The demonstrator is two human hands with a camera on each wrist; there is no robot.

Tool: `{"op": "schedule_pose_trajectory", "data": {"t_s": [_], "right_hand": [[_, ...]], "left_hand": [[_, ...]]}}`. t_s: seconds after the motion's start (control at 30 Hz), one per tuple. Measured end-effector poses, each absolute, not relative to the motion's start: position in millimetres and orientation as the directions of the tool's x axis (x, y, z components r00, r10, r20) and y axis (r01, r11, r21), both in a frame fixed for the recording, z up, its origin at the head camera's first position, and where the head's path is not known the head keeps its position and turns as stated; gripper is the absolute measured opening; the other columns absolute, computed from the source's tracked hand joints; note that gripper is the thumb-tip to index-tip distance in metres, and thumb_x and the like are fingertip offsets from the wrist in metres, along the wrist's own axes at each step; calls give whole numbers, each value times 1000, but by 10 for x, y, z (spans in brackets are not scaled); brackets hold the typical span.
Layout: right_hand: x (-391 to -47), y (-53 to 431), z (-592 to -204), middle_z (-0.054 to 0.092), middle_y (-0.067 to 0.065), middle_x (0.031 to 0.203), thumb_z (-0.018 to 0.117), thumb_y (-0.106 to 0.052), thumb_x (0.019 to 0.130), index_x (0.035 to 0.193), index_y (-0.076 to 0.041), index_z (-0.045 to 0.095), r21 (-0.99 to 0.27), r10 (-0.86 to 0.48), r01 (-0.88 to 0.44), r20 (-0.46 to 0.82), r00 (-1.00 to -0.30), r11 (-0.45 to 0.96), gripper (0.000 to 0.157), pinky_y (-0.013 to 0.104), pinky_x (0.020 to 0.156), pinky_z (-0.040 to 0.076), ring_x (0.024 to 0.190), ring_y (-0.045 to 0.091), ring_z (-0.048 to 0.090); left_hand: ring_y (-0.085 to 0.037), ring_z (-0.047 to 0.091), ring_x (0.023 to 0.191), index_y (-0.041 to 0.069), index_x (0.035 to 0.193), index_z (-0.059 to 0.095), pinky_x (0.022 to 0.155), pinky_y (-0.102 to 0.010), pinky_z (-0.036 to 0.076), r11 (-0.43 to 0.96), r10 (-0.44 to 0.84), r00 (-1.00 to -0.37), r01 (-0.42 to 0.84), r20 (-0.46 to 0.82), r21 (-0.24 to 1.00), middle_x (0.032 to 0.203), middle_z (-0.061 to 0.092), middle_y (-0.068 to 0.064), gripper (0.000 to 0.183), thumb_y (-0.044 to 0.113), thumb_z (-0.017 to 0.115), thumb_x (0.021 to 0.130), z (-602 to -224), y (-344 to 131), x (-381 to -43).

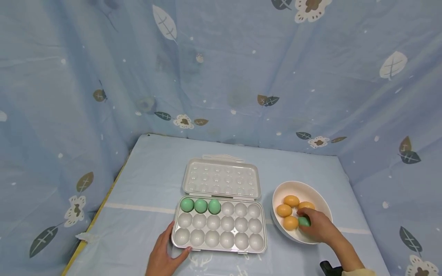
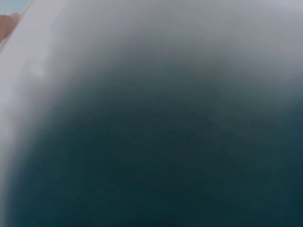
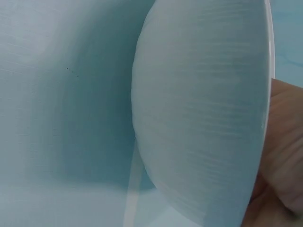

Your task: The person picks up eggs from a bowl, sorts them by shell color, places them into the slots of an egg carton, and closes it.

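An egg box (image 1: 219,224) lies with its lid (image 1: 221,178) folded back. Three green eggs (image 1: 200,206) fill the left end of its back row; the other hollows hold nothing. At the box's front left corner is my left hand (image 1: 163,251), fingers along the left side and thumb extended at the front edge. My right hand (image 1: 319,226) reaches into a white bowl (image 1: 281,188) and pinches a green egg (image 1: 304,221). Several orange eggs (image 1: 291,222) lie around it. In the right wrist view the bowl wall (image 3: 203,104) hides the fingertips; the left wrist view is mostly dark blur.
A pale blue cloth (image 1: 138,180) covers the table, crossed by a white stripe. Patterned blue curtains (image 1: 221,69) stand behind and at both sides. The bowl is to the right of the egg box, with a narrow gap between them.
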State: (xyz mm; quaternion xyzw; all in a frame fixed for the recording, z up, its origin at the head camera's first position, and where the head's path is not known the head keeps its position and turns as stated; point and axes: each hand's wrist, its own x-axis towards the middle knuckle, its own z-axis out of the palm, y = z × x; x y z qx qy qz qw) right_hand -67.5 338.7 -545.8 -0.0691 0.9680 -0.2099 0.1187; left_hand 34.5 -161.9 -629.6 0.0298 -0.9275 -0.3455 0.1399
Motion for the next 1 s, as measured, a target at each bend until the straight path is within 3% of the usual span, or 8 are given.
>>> {"op": "schedule_pose_trajectory", "data": {"t_s": [0.37,0.7,1.0], "right_hand": [[-650,3375,-5478,73,13,115,87,-8,78,118,0,71,-419,-179,-100,-154,-972,903,43,54,95,56,106,30,67],[-690,3337,-5389,73,12,115,87,-6,80,117,-3,71,-487,-182,-193,69,-981,852,41,51,90,58,106,31,68],[-787,3224,-5301,69,15,125,83,-9,87,131,-4,65,-569,-152,-198,128,-980,798,48,56,96,56,112,34,66]], "left_hand": [[-27,63,120,11,154,44,95,-52,53,757,-152,-964,28,217,653,132,63,-13,107,46,96,68,-6311,-1631,358],[-23,63,119,14,154,46,96,-19,44,763,-155,-955,48,254,645,131,64,-10,107,43,98,65,-6341,-1639,346],[-23,63,118,13,154,45,99,-6,33,751,-147,-947,80,285,655,130,64,-10,109,39,99,63,-6375,-1633,338]]}}
